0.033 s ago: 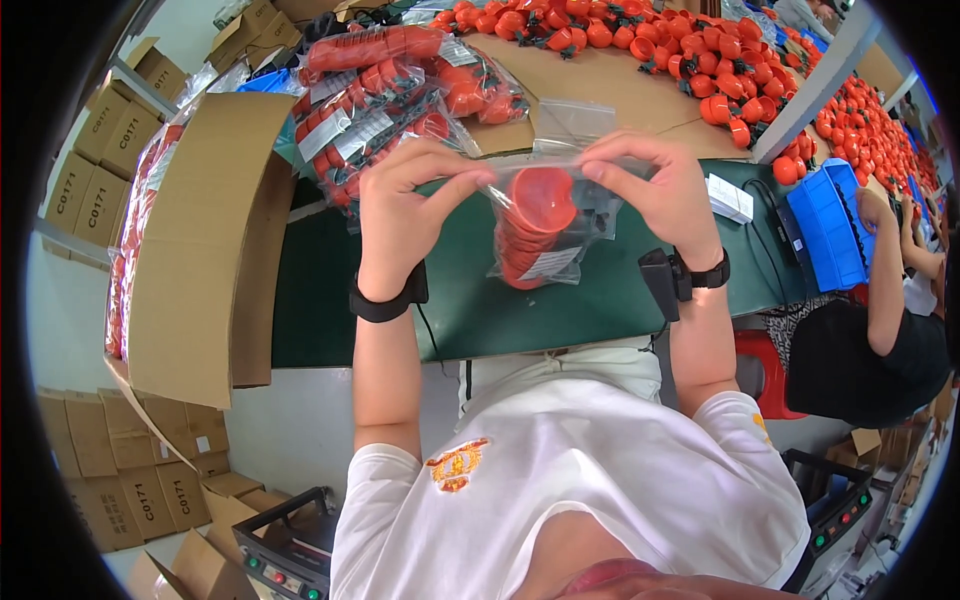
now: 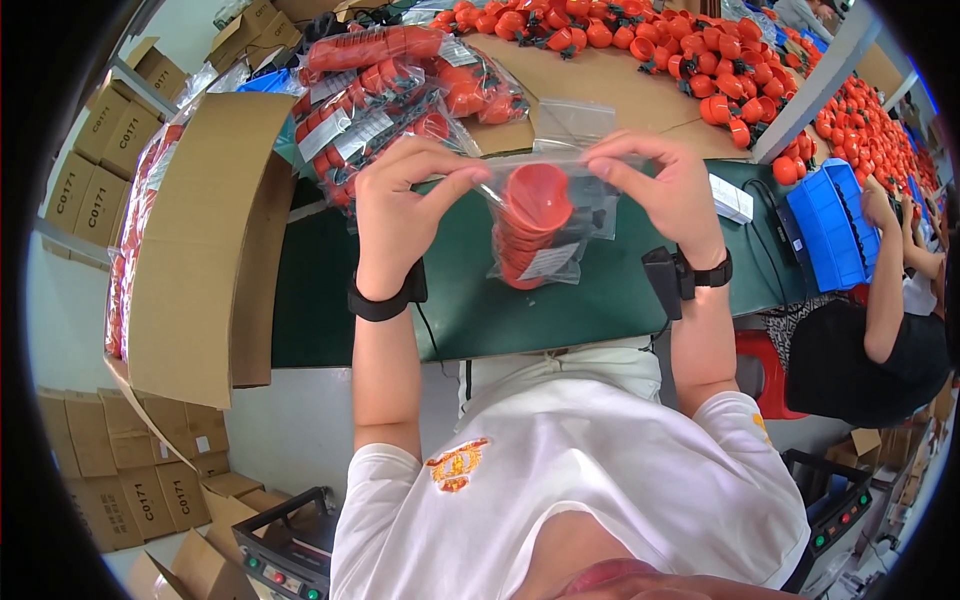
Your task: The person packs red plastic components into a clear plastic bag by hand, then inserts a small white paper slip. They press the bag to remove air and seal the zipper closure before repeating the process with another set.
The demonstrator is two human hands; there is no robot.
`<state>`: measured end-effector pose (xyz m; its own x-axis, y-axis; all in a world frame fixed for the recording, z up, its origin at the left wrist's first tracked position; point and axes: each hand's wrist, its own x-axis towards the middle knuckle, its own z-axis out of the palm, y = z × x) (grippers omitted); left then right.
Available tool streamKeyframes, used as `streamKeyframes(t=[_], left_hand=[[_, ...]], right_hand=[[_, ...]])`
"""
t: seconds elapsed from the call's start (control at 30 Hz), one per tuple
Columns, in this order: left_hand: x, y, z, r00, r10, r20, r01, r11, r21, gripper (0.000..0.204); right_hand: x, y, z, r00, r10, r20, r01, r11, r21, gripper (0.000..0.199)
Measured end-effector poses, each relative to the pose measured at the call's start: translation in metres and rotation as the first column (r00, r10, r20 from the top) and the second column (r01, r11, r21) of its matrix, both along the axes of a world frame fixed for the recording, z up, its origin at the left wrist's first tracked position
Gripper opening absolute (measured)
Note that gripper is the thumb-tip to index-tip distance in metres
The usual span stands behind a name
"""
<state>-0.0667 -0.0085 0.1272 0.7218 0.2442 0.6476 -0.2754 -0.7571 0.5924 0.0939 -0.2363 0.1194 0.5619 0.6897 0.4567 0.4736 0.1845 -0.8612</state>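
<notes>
Between my hands hangs a clear plastic bag holding a nested stack of red cups, with a white label low on its side. My left hand pinches the bag's top edge at its left corner. At the right end of the same edge, my right hand grips the plastic between thumb and fingers. Dark small parts show through the bag beside the cups. Just behind it, another clear plastic bag lies at the table's far side.
Filled bags of red cups are piled at the far left, beside a tall open carton. Loose red cups cover the back of the table. A blue bin and a white box stand right, near a co-worker.
My right hand has shifted slightly to the right along the bag's top edge. The left hand and the cups have barely moved.
</notes>
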Motion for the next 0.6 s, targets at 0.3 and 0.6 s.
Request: streamKeyframes(t=[0.3, 0.6], left_hand=[[0.006, 0.023, -0.008, 0.999, -0.04, -0.018, 0.038, 0.991, -0.132, 0.019], [0.035, -0.017, -0.078, 0.897, -0.442, 0.007, 0.347, 0.695, -0.629, 0.095]], right_hand=[[0.024, -0.013, -0.003, 0.999, -0.032, -0.029, 0.031, 0.999, -0.043, 0.015], [0.042, 0.023, -0.008, 0.952, 0.146, -0.27, -0.143, 0.989, 0.03, 0.022]])
